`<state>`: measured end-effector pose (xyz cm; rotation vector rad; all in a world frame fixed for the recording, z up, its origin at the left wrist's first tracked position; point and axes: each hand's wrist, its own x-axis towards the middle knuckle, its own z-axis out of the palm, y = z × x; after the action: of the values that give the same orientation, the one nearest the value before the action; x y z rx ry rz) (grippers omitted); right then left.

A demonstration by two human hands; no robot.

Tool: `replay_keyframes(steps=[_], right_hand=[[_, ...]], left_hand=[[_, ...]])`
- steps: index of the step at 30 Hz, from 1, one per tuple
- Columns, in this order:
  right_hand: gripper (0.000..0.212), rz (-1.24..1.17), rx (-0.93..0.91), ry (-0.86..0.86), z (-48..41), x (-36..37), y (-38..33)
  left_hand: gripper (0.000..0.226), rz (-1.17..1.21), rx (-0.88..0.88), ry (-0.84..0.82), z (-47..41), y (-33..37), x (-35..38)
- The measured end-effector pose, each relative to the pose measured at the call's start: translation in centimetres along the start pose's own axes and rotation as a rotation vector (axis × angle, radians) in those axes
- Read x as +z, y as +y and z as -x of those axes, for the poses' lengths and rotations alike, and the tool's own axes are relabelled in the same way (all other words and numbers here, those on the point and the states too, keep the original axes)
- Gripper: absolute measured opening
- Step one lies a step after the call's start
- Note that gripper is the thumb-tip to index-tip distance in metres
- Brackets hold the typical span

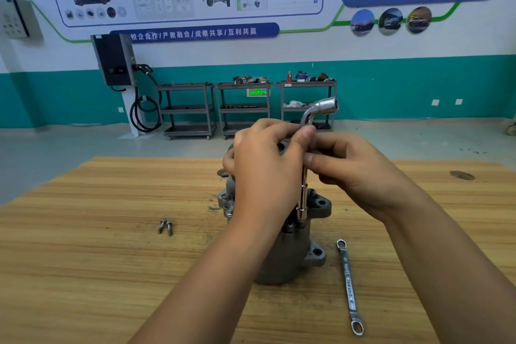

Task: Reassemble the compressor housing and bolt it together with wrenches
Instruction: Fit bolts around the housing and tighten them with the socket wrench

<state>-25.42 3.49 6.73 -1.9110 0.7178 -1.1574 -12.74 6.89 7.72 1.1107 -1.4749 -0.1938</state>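
Status: compressor housing (pixel 290 257) stands upright mid-table (pixel 97 260), near the far edge, halves already mated as far as I can see, so we're in the bolting stage. Left hand (pixel 265 173) is draped over the top of the housing, thumb and forefinger pinching the L-shaped socket wrench (pixel 303 193) just under its bend; whether the other fingers bear on the casting is hidden. Right hand (pixel 360 176) pinches the same shaft a little lower, fingers curled tight to it. The wrench stands vertical with its socket end seated on a fastener at the housing's right flange. My read: a bolt is being run down by twirling the shaft, not final torque. Ring spanner (pixel 349 286) lies flat on the table right of the housing, near but apart, nobody touching it, probably for the final nip. Two loose bolts (pixel 165 227) lie together on the table well left of the housing, so at least two positions are still open. Fitted bolts (pixel 226 198) show on the left flange; can't tell if they're tight. Rough call: past halfway, with the remaining bolts and the tightening pass left.
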Motion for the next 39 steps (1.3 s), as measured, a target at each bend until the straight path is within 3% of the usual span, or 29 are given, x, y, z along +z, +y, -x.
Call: replay_keyframes(steps=[2,6,11,16,18,21,24,27,30,34,39], right_hand=[[0.009,0.015,-0.008,0.042,-0.1,0.0,-0.1],[0.032,0.056,0.017,0.162,-0.4,0.5,0.2],[0.016,0.024,-0.002,-0.027,0.1,-0.2,-0.2],[0.018,0.006,-0.047,0.13,-0.2,0.8,-0.1],[0.026,-0.002,-0.059,0.102,-0.1,0.8,-0.3],[0.015,0.034,-0.056,0.008,0.1,0.5,-0.7],[0.014,0.025,-0.069,0.07,0.0,0.4,-0.6],[0.01,0.055,-0.081,0.1,-0.1,0.7,-0.6],[0.025,0.11,-0.071,0.152,0.1,0.8,-0.8],[0.014,0.205,-0.081,0.208,0.2,0.7,-1.2],[0.016,0.325,-0.07,0.193,0.4,0.4,-1.7]], left_hand=[[0.02,-0.003,-0.003,0.001,0.1,0.1,0.0],[0.006,0.082,-0.011,0.04,0.3,0.4,-0.1],[0.008,0.094,-0.037,0.037,-0.1,0.4,-0.3],[0.009,0.126,-0.029,0.024,0.3,1.0,-0.2],[0.015,0.112,-0.011,0.018,0.3,1.1,-0.2],[0.014,0.128,-0.015,0.021,0.4,1.0,-0.3],[0.01,0.135,-0.027,0.016,0.1,0.9,-0.2],[0.017,0.083,0.023,0.009,-0.1,1.1,-0.1],[0.031,0.037,0.154,-0.018,0.0,1.9,0.2],[0.015,-0.004,0.188,-0.063,-0.3,3.5,1.5],[0.055,0.257,0.033,-0.007,-1.4,4.3,2.7]])
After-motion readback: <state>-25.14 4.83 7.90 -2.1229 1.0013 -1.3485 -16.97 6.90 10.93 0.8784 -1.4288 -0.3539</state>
